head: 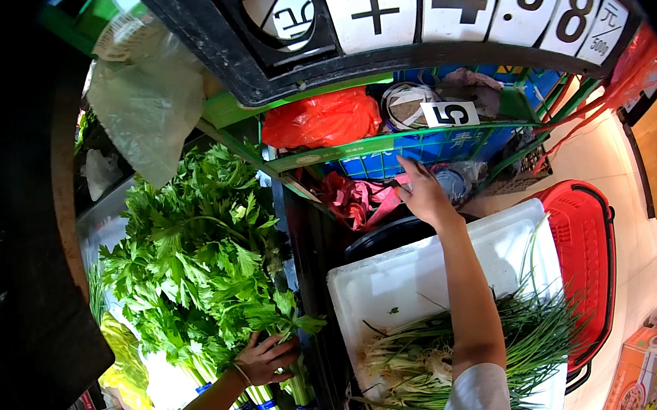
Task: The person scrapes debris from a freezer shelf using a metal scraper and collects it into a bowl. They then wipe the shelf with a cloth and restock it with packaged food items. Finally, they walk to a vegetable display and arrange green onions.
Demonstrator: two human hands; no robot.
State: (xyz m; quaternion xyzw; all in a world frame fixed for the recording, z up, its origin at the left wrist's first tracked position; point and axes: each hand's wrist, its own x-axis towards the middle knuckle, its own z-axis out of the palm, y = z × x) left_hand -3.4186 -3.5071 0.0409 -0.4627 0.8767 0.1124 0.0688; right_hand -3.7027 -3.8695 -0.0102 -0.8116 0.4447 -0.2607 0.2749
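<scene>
Leafy celery bunches (197, 259) with blue bands around their stalks lie on the left. My left hand (269, 359) is closed over the upper stalks of the right-hand bunch, just under its leaves. Farther forward, my right hand (425, 192) reaches to the green wire basket (324, 155), its index finger extended up toward the basket's front. By its thumb are a small dark and orange object and pink plastic strips (360, 199); whether the fingers grip any of it is unclear. Below my right forearm, spring onions (420, 356) with roots lie on a white foam box lid (392, 282).
A price board (292, 69) hangs close overhead. Inside the basket are a red plastic bag (323, 119) and a tape roll (408, 105). A clear plastic bag (146, 98) hangs at left. A red shopping basket (585, 251) stands right of the foam lid, on the tiled floor (641, 252).
</scene>
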